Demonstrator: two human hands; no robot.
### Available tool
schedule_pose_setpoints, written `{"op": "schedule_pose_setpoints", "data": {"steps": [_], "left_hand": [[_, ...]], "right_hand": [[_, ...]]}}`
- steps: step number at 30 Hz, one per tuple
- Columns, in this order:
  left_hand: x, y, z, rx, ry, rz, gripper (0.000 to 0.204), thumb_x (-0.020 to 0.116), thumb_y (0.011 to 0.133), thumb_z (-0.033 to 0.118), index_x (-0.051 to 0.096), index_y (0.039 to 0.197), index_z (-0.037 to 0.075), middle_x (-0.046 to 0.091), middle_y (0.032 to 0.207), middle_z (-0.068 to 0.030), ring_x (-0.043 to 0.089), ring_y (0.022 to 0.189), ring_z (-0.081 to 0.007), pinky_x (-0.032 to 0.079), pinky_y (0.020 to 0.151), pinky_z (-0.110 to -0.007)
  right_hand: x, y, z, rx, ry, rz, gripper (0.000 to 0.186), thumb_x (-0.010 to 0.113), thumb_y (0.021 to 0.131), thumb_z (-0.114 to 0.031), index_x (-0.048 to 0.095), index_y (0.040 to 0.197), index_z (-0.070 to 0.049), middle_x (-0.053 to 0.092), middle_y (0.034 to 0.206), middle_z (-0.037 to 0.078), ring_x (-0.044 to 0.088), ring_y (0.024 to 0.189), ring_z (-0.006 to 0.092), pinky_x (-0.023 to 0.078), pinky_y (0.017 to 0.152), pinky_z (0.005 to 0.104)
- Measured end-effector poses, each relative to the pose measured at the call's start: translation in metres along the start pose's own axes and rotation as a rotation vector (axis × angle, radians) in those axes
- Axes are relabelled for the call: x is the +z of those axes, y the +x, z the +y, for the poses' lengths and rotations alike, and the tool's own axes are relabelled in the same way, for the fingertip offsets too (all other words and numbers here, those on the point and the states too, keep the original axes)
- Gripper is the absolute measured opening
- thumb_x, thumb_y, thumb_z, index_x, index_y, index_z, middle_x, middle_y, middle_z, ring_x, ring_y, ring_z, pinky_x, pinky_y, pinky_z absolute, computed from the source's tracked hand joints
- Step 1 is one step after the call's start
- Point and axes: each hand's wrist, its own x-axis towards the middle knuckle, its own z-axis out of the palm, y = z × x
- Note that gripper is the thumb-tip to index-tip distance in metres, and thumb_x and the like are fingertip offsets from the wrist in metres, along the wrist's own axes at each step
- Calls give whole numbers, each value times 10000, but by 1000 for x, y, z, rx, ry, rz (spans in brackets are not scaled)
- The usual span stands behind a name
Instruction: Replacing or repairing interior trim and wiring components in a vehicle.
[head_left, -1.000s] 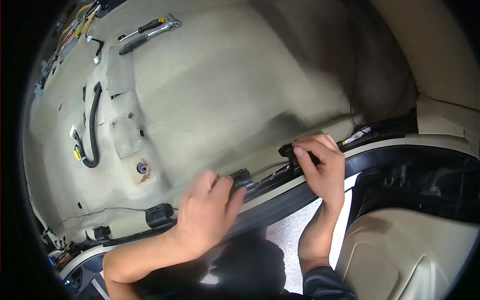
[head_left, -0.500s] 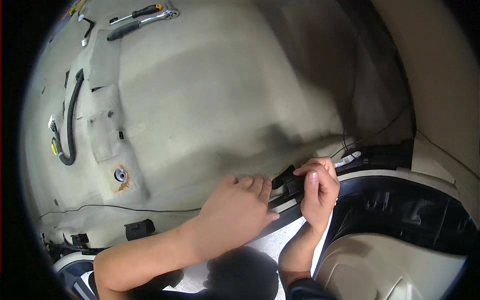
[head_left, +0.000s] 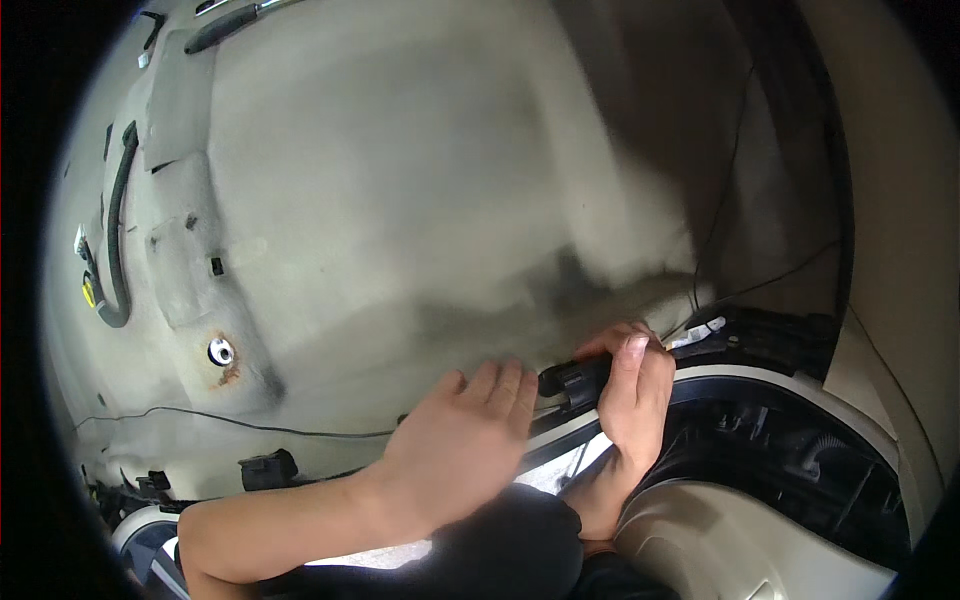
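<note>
Along the carpet's edge beside the door sill [head_left: 560, 432], both my hands are at a black plastic clip-like housing [head_left: 583, 384]. My right hand [head_left: 637, 392] curls round its right end, with the thumb on top and the fingers partly hidden behind. My left hand [head_left: 462, 440] lies just left of the housing, its fingers stretched out over the carpet edge and slightly blurred. A thin black wire [head_left: 250, 425] runs along the carpet and disappears by my left hand; whether the fingers touch it is hidden.
Beige carpet [head_left: 400, 200] covers the car floor. A ratchet [head_left: 225, 28] lies at the far left. A sleeved cable [head_left: 117, 225] with connectors rises nearer the left rim. Another black housing [head_left: 268, 468] sits along the sill. A white-wrapped connector [head_left: 700, 333] lies beyond my right hand.
The head view has shifted, so the floor and tools sit further up and left. My right fingers have come down closer round the black housing. My left hand stays beside it.
</note>
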Motion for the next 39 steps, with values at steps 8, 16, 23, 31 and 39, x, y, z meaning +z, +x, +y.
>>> {"op": "schedule_pose_setpoints", "data": {"steps": [8, 16, 23, 31, 39], "left_hand": [[-5, 9, -12, -29, -250, 30, 760, 764, 800, 406, 544, 1303, -120, 584, 1354, -252, 580, 1249, -334, 485, 961, -420], [-1, 12, -11, -54, -412, 167, 554, 698, 898, 352, 597, 1261, -54, 619, 1293, -220, 609, 1189, -351, 492, 935, -446], [-2, 37, -23, -223, -777, 134, 244, 696, 874, 111, 680, 1102, 26, 693, 996, -202, 674, 887, -399, 536, 787, -437], [20, 54, -45, -314, -973, -38, 302, 708, 868, 148, 672, 1151, 51, 688, 1051, -171, 672, 996, -314, 520, 863, -404], [20, 61, -58, -244, -983, -162, 352, 675, 917, 203, 631, 1240, 70, 628, 1225, -174, 589, 1164, -333, 471, 989, -401]], "right_hand": [[3, 1, -2, 152, 37, -65, 539, 383, 1048, -400, 699, 852, -10, 679, 766, 165, 653, 748, 390, 496, 714, 446], [-9, 0, 6, 45, 294, -174, 658, 357, 1027, -540, 699, 975, 20, 666, 766, 155, 653, 717, 303, 491, 671, 375], [-4, 4, -2, 60, 222, -114, 534, 442, 1018, -456, 698, 915, 1, 617, 663, 131, 627, 652, 320, 471, 629, 394], [9, 2, 4, 44, 206, -84, 558, 423, 1031, -460, 701, 873, -2, 631, 660, 125, 622, 655, 320, 466, 622, 401], [13, 1, 3, 71, 234, -63, 554, 433, 1018, -450, 688, 849, 12, 626, 654, 131, 627, 654, 322, 471, 622, 393]]}}
